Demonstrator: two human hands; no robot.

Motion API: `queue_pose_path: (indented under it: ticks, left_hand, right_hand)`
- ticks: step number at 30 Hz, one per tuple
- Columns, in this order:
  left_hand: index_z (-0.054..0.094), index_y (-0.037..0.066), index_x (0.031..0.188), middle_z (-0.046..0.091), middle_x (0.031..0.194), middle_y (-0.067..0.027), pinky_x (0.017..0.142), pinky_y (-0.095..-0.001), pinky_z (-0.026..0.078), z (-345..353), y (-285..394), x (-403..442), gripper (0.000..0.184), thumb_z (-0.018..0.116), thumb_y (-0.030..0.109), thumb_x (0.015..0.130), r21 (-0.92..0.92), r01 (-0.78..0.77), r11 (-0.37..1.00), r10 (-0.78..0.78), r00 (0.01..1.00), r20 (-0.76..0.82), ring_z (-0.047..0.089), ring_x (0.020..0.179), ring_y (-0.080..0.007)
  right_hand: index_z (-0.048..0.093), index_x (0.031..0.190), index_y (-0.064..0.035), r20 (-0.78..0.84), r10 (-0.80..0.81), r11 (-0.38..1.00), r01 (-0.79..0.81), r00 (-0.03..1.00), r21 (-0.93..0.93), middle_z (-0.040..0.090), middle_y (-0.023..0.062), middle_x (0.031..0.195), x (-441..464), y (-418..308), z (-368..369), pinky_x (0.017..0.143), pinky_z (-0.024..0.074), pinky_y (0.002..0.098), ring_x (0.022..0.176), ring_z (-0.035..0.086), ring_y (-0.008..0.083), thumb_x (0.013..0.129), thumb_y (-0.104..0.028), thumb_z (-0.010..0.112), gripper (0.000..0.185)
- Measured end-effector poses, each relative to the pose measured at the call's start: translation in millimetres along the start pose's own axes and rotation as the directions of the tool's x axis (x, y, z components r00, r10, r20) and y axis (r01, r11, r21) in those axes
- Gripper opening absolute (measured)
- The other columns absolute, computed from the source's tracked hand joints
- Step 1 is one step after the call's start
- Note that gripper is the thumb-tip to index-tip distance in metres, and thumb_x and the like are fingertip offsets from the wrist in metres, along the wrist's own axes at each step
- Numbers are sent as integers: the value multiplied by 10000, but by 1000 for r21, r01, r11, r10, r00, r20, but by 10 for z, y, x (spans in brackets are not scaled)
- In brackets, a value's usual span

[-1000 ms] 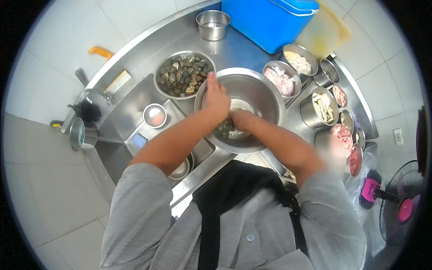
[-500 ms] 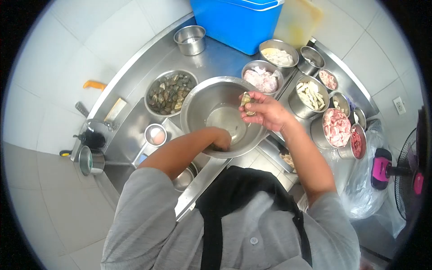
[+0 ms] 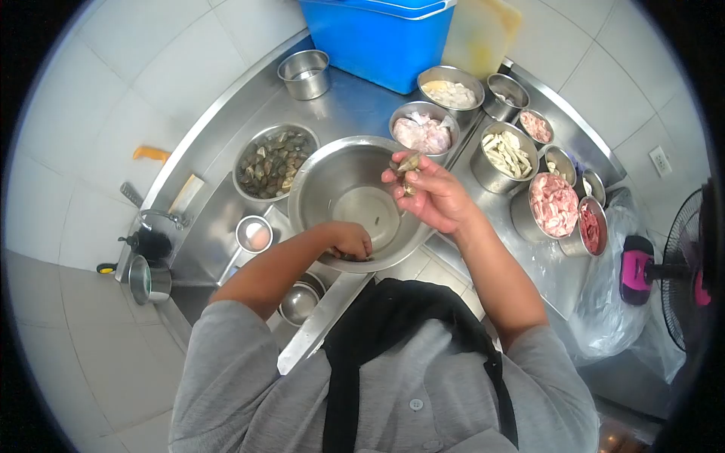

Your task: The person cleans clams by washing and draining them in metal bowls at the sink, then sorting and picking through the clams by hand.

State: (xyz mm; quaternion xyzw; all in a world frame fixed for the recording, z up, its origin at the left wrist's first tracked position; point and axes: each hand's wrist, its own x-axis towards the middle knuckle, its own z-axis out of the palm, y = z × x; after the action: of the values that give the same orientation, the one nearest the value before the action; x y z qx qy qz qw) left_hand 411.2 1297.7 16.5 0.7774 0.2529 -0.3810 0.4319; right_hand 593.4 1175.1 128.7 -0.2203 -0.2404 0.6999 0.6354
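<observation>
A large steel basin [image 3: 308,198] with shallow water stands before me. My left hand [image 3: 350,240] is inside it near the front wall, fingers curled over clams [image 3: 347,257] that show only partly beneath. Above the basin's right rim, my right hand [image 3: 434,195] grips a few brownish clams [image 3: 408,163] between thumb and fingers, palm turned up. A small dark bit [image 3: 377,220] lies in the water. Left of the basin is a steel bowl [image 3: 237,178] full of clams.
Steel pots of raw meat [image 3: 555,204], pale strips [image 3: 507,154] and a bag of pinkish meat [image 3: 423,133] stand at right. A blue cooler [image 3: 377,45] sits behind. A ladle with an egg [image 3: 258,237] and a faucet [image 3: 162,217] are left; a fan [image 3: 683,268] is far right.
My left hand has moved left and slightly down along the basin's front wall. My right hand has shifted slightly left and turned, still gripping clams. The whole view has shifted a little.
</observation>
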Motion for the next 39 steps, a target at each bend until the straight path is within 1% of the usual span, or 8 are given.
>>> queue_pose_path:
  ticks: [10,14,18,21,27,31,34,39]
  left_hand:
    - [604,92,909,591,815,-24,513,-275,466,-84,53,172,239,718,87,699,-147,-69,987,92,984,155,571,665,-131]
    - [565,119,915,565,842,9,589,-272,456,-200,-1,33,213,672,64,740,-736,-265,622,186,964,-190,563,733,-118]
    - [533,159,1087,542,1094,-54,569,-245,490,-220,-48,-146,346,648,80,770,-857,-514,48,218,842,-493,568,931,-158]
    - [568,90,1118,526,1090,-77,502,-183,460,-258,-17,-191,279,607,48,844,-795,-481,-369,290,753,-591,553,933,-136]
    - [585,51,1083,578,1000,-81,523,-194,460,-161,246,-175,264,549,150,841,-654,-354,-669,264,709,-654,592,927,-175]
    - [596,-11,1025,576,1140,-193,789,-348,582,-111,410,-285,275,460,193,900,-487,-148,-861,295,635,-714,506,1201,-339]
    - [599,-36,1046,414,1391,-269,1101,-532,349,-41,520,-406,377,359,242,960,-389,-62,-919,277,600,-750,321,1355,-425]
    - [613,11,1042,419,1412,-216,1146,-544,235,-89,549,-528,348,372,251,964,-366,-158,-917,212,584,-784,269,1384,-411]
  right_hand:
    - [532,1182,-33,-94,-121,992,123,988,23,635,154,1044,-721,-124,-183,614,476,264,734,586,156,912,-129,559,289]
    - [548,1128,-33,-327,-140,990,138,935,-31,650,151,996,-1685,104,-590,555,469,266,673,585,154,902,-109,575,240]
    - [556,989,-68,-895,-133,976,211,426,-45,639,105,902,-3186,779,-1118,545,465,237,662,576,139,884,-134,591,129]
    - [573,965,-127,-995,-88,971,219,-49,-97,599,39,790,-4439,1322,-1756,520,425,226,602,494,112,882,-244,599,146]
    - [592,1013,-113,-922,-84,896,376,-377,-236,606,52,767,-5998,1444,-2923,491,421,255,577,520,141,914,-241,552,166]
    - [589,1032,-105,-995,-63,996,62,-76,-68,600,44,757,-5193,1105,-2592,476,410,263,550,502,143,920,-222,537,170]
    - [557,1181,-83,-983,-108,994,48,149,-102,620,59,830,-3452,593,-1368,476,399,243,554,500,135,912,-252,552,318]
    - [472,1296,-15,-669,-113,988,15,735,-150,633,148,1017,-1793,148,-579,575,445,270,673,528,149,897,-197,540,444]
